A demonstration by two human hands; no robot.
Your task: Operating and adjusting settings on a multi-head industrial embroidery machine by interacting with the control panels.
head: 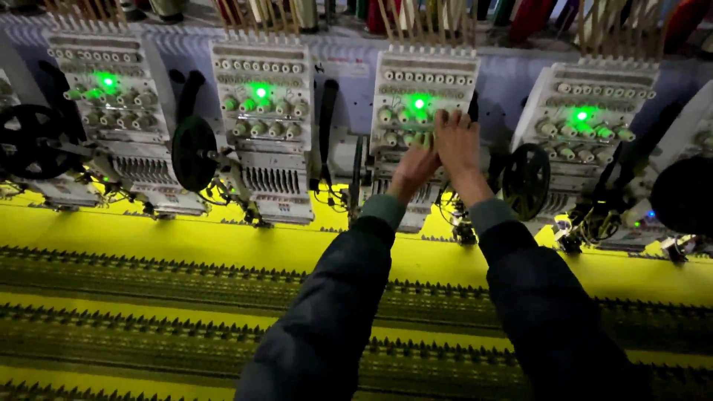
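Dark sleeves (327, 327) reached up from the bottom edge over yellow cloth (223, 241) with stitched bands. Both hands lay on the third sewing head (420, 111) from the left. Left hand (413, 167) pressed its fingertips on the knobs (407, 137), fingers bent. Right hand (458, 145) was spread flat, open, touching the panel under the green light (420, 103). Neither gripped anything.

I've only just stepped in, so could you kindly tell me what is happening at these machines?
A person in dark sleeves reaches both hands up to the third embroidery head in a row of white ones. The left hand and right hand sit side by side on its knobs, just below its glowing green light. Beneath the heads stretches yellow fabric with dark stitched bands.
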